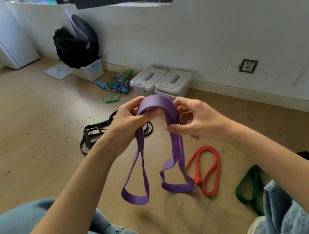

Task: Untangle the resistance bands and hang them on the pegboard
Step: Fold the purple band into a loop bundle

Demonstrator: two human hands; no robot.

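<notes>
A wide purple resistance band (159, 104) arches between both hands, held up over the wooden floor. My left hand (126, 125) grips its left side and my right hand (196, 120) pinches its right side. Two purple loops hang down from the hands, and the lower right loop looks twisted. On the floor lie a knotted orange band (207, 169) on the right, a green band (248, 185) by my right knee, and a tangle of black bands (92, 134) behind my left hand. No pegboard is in view.
Jump ropes (119, 86) lie tangled near the wall. Beside them stand white lidded storage boxes (172, 82) and a white bin (88, 70) with a black backpack (76, 42) on it. A white cabinet (7, 38) stands at the far left. My knees in jeans frame the bottom.
</notes>
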